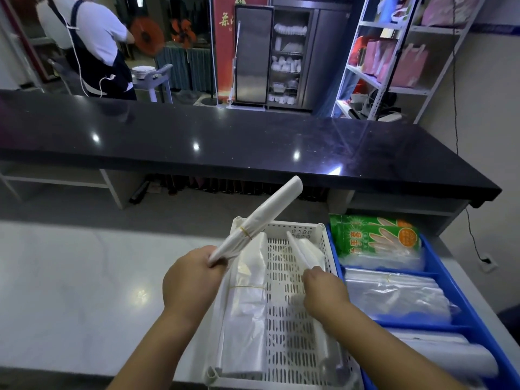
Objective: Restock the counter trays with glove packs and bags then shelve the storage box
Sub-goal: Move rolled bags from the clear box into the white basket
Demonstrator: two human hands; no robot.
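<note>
Left hand (194, 273) grips a banded bag roll (261, 220) above the white tray (289, 333) at the desk's (70, 277) near edge; right hand (323, 291) pinches a second roll (305, 253) inside. Both probably best laid flat.

Was lit evenly and fairly brightly from overhead; caught three small white lamp glints on the glossy black counter (253, 136), plus a brighter streak near its front right; showed a soft pale reflection on the worktop (70, 277); cast only faint, soft shadows in the white tray (284, 319); let the white roll (261, 218) and bundle (306, 249) merge palely with it; bowed the counter and leaned the shelf (394, 52) inward; smeared the person (92, 38) at the far left and the bags (450, 353) at the lower right; kept the blue tray (457, 291) fairly sharp; darkened toward the bottom corners.
</note>
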